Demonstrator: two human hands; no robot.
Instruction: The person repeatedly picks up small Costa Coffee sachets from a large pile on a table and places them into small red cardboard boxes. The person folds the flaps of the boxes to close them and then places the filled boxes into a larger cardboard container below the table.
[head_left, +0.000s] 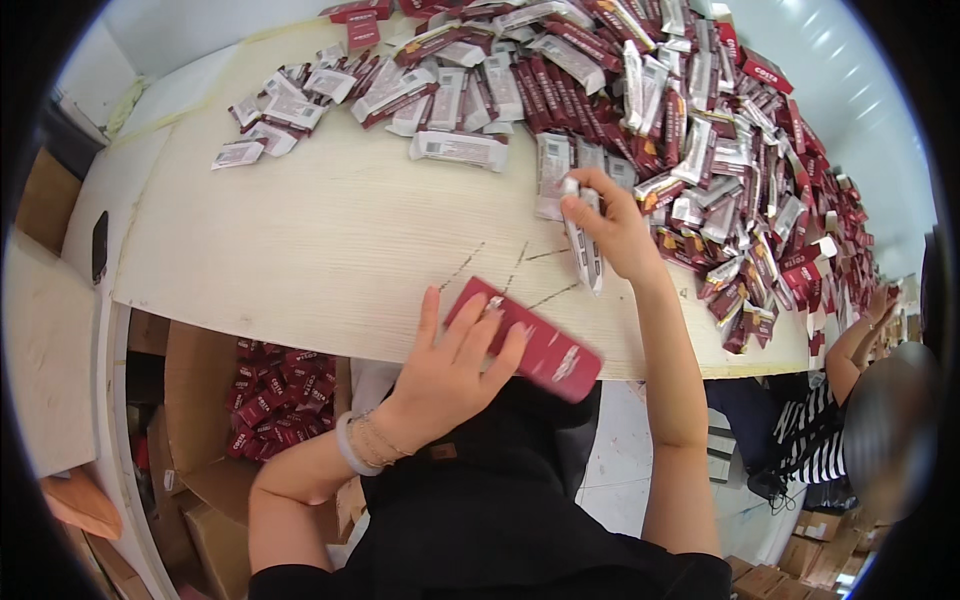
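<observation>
Left hand: the left hand [455,365] rests fingers spread on a red box [527,340], pinning its near end to the table [300,240] at the front edge.
Box axis: the long side runs from about 10 o'clock to 4 o'clock; the 4 o'clock end sticks out past the table edge, over the lap.
Right hand: the right hand [612,228] is closed in a pinch on a sachet [583,240], thumb on one face, fingers on the other.
Sachet axis: nearly upright in the picture, 12 to 6 o'clock, its lower end hanging below the fingers, just above the tabletop.
Key relation: the box lies at about 7 o'clock from the sachet, near but not touching; the open-looking end of the box cannot be told from here.
Nearer hand: the left is on the box; the right is nearer the pile.
Pile: a pile of sachets [700,130], maroon and silver-white, spreads from 12 to 3 o'clock of the right hand, touching it on the far side.
Carton: an open carton [190,390] stands under the table at 9 o'clock of the left hand, holding loose red packs [275,400], roughly half full.
Other boxes: closed brown cartons [800,570] sit on the floor at 5 o'clock.
Co-worker: another person's arm [850,350] reaches to the pile at 3 o'clock, well apart.
</observation>
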